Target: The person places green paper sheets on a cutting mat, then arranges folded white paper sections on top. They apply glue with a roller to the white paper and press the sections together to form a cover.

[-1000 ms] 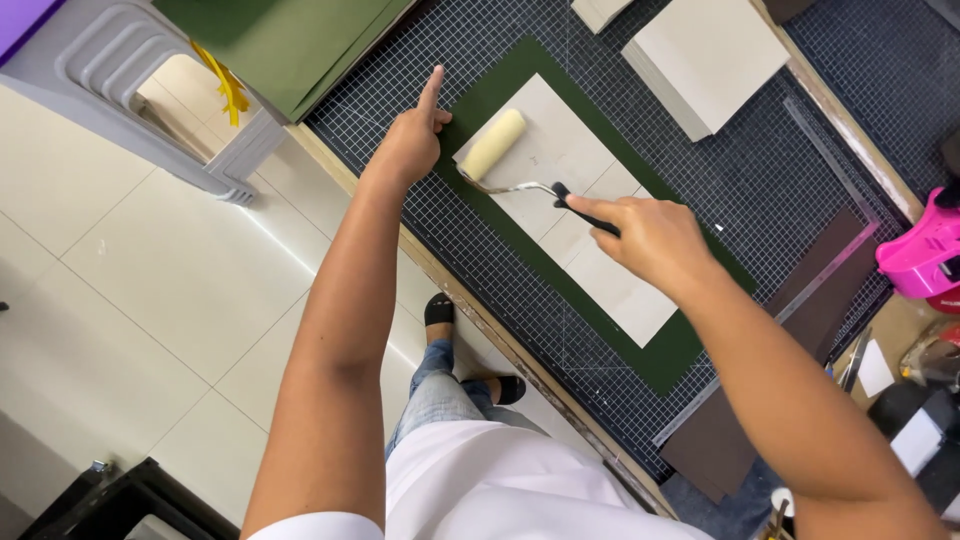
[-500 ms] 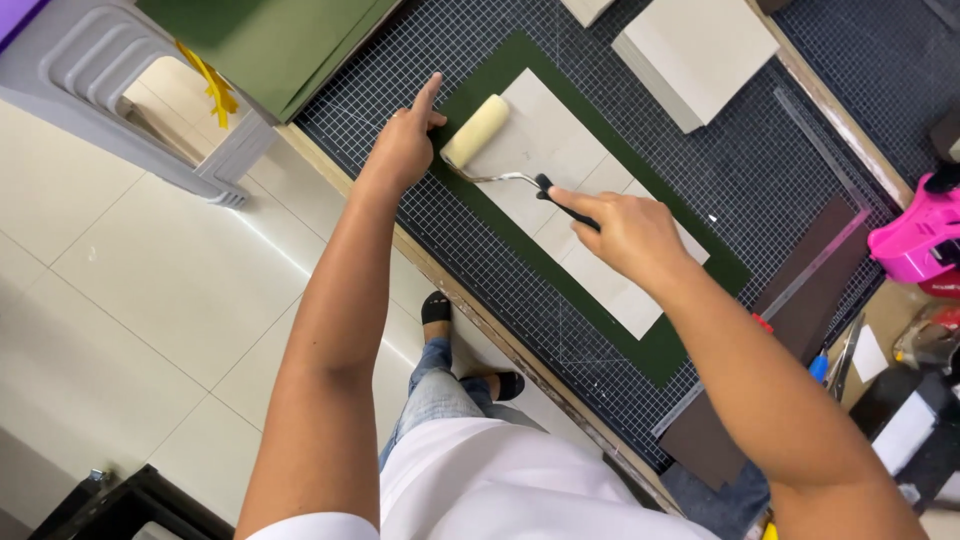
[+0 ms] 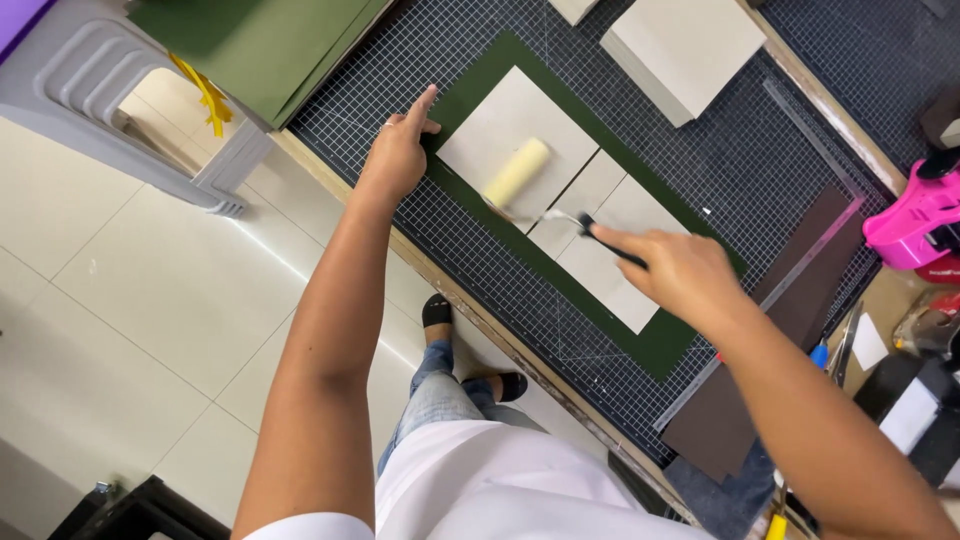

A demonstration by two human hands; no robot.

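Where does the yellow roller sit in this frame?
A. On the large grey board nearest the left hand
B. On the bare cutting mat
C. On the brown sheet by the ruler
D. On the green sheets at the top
A: the roller lies on the large grey board, with the right hand gripping its handle and the left hand pressing the green sheet at its edge.

The person wears a white short-sleeved top, blue denim jeans and black open-backed shoes. Both forearms are bare from the sleeve hems down. The left hand (image 3: 397,157) carries a thin ring on one finger; the right hand (image 3: 680,272) shows no gloves.
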